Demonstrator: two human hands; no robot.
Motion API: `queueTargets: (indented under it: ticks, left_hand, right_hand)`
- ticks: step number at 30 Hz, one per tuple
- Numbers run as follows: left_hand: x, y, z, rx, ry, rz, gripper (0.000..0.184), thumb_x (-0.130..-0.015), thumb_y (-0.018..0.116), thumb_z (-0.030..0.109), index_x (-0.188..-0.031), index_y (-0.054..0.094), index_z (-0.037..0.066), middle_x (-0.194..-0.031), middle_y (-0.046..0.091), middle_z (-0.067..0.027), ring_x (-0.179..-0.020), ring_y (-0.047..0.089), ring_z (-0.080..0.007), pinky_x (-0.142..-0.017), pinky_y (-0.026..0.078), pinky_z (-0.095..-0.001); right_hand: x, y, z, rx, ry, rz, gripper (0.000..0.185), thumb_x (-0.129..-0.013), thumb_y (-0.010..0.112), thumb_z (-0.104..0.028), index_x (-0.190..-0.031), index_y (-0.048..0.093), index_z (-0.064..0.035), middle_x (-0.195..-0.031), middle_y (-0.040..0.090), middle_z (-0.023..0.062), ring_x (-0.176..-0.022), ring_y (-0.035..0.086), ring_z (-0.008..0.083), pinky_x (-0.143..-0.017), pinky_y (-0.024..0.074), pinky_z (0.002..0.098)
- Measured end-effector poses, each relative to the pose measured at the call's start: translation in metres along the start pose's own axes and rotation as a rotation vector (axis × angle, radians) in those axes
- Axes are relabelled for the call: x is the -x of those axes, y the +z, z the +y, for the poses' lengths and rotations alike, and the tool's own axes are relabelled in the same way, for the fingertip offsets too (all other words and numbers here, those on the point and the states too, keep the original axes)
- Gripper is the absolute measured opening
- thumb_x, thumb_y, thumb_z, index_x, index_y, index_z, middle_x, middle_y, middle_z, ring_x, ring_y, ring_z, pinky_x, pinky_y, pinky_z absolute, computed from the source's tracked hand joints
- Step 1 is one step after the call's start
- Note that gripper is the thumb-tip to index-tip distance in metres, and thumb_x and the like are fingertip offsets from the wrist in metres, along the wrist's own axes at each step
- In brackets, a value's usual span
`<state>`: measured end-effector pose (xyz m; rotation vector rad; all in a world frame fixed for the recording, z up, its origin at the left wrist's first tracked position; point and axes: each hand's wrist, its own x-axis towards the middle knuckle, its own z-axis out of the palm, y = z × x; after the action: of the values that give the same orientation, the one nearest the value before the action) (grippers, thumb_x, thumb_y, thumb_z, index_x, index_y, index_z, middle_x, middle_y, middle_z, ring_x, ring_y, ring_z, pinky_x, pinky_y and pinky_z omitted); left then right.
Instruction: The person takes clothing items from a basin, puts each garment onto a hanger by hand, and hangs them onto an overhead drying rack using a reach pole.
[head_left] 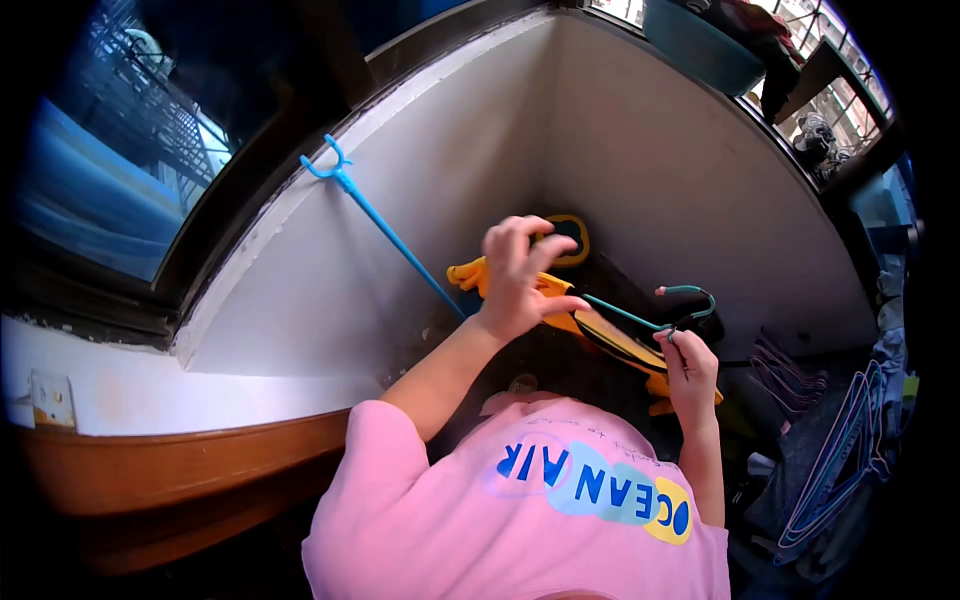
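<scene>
My left hand point(517, 280) is raised in front of my chest, its fingers curved and apart with nothing between them. It is over an orange garment or cloth point(468, 273), which stretches behind it toward the right. My right hand point(690, 368) is closed on a green hanger point(628, 314) near the base of its hook. The hook curves up and to the right. One arm of the hanger runs left along the orange cloth. Whether the hanger sits inside the cloth I cannot tell.
A blue forked pole point(385, 228) leans on the wall at the left. Several hangers point(838, 470) hang at the right. A teal basin point(700, 48) is by the window at the top right. A brown wooden ledge point(180, 465) runs along the lower left.
</scene>
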<state>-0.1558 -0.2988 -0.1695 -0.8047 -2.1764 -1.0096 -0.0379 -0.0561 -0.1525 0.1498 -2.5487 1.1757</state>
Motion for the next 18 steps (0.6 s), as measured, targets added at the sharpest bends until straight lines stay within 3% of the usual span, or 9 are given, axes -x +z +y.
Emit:
queueTargets:
  ticks: [2,4,5,6,8,10,14,15,18]
  left_hand:
    - [0.015,0.009,-0.053,-0.039,-0.115,0.326,0.063,-0.070,0.075,0.049,-0.110,0.052,0.006,-0.112,0.045,-0.0115,-0.107,0.041,-0.0276,-0.093,0.034,-0.0403]
    - [0.039,0.016,-0.120,0.038,-0.912,0.649,0.065,-0.070,0.079,0.039,-0.109,0.044,0.000,-0.108,0.044,-0.0155,-0.103,0.042,-0.0293,-0.091,0.037,-0.0407]
    - [0.064,0.024,-0.177,0.024,-1.115,0.831,0.070,-0.066,0.081,0.038,-0.109,0.043,-0.004,-0.109,0.044,-0.0189,-0.103,0.043,-0.0323,-0.092,0.037,-0.0424]
    - [0.093,0.025,-0.236,-0.260,-1.276,0.640,0.081,-0.064,0.082,0.039,-0.115,0.040,-0.008,-0.115,0.043,-0.0220,-0.108,0.041,-0.0354,-0.095,0.035,-0.0447]
    - [0.098,0.023,-0.276,-0.388,-1.202,0.334,0.078,-0.062,0.082,0.039,-0.110,0.051,-0.014,-0.108,0.057,-0.0261,-0.098,0.055,-0.0385,-0.093,0.041,-0.0462]
    - [0.107,0.037,-0.306,-0.205,-1.213,0.388,0.055,-0.077,0.071,0.036,-0.092,0.059,-0.015,-0.094,0.063,-0.0246,-0.084,0.060,-0.0379,-0.078,0.049,-0.0449]
    - [0.150,0.050,-0.386,0.225,-0.985,0.349,0.034,-0.094,0.049,0.026,-0.076,0.053,-0.002,-0.057,0.053,-0.0054,-0.050,0.054,-0.0168,-0.049,0.046,-0.0269]
    - [0.113,0.060,-0.286,0.069,-1.064,0.137,0.035,-0.088,0.061,0.033,-0.097,0.065,-0.001,-0.088,0.066,-0.0204,-0.075,0.063,-0.0274,-0.069,0.051,-0.0362]
    - [0.070,0.087,-0.116,0.401,-0.547,-0.224,0.026,-0.092,0.056,0.026,-0.093,0.063,0.000,-0.083,0.065,-0.0124,-0.066,0.061,-0.0234,-0.063,0.051,-0.0330]
  right_hand:
    - [0.013,-0.001,0.013,-0.008,0.086,0.037,0.005,-0.084,0.061,-0.001,-0.087,0.062,0.0025,-0.067,0.054,0.0089,-0.059,0.051,0.0160,-0.054,0.0383,0.0256]
    - [0.030,-0.008,0.014,0.001,0.158,0.092,0.004,-0.083,0.061,0.001,-0.087,0.062,0.0023,-0.070,0.057,0.0086,-0.061,0.053,0.0160,-0.055,0.0399,0.0250]
    - [0.041,-0.011,0.018,-0.003,0.159,0.137,0.004,-0.083,0.061,0.001,-0.086,0.063,0.0013,-0.071,0.058,0.0090,-0.063,0.055,0.0171,-0.056,0.0417,0.0249]
    - [0.052,-0.015,0.019,0.018,0.172,0.188,0.004,-0.082,0.062,0.001,-0.086,0.063,0.0009,-0.072,0.059,0.0094,-0.064,0.057,0.0180,-0.057,0.0432,0.0253]
    - [0.071,-0.023,0.016,0.072,0.223,0.278,0.004,-0.081,0.063,0.000,-0.086,0.064,0.0000,-0.073,0.061,0.0105,-0.066,0.060,0.0205,-0.058,0.0460,0.0266]
    - [0.087,-0.031,0.010,0.113,0.277,0.332,0.005,-0.081,0.064,-0.004,-0.086,0.066,-0.0011,-0.075,0.063,0.0117,-0.068,0.062,0.0236,-0.060,0.0483,0.0288]
    - [0.109,-0.018,0.010,0.221,0.295,0.430,0.014,-0.083,0.065,-0.018,-0.087,0.068,-0.0042,-0.079,0.065,0.0124,-0.072,0.063,0.0281,-0.064,0.0501,0.0343]
    - [0.116,-0.026,0.008,0.222,0.299,0.484,0.015,-0.083,0.064,-0.018,-0.088,0.069,-0.0045,-0.080,0.065,0.0124,-0.073,0.063,0.0286,-0.065,0.0500,0.0345]
    - [0.138,-0.067,-0.008,0.350,0.366,0.642,0.017,-0.084,0.063,-0.018,-0.092,0.068,-0.0043,-0.082,0.065,0.0124,-0.073,0.062,0.0290,-0.064,0.0489,0.0350]
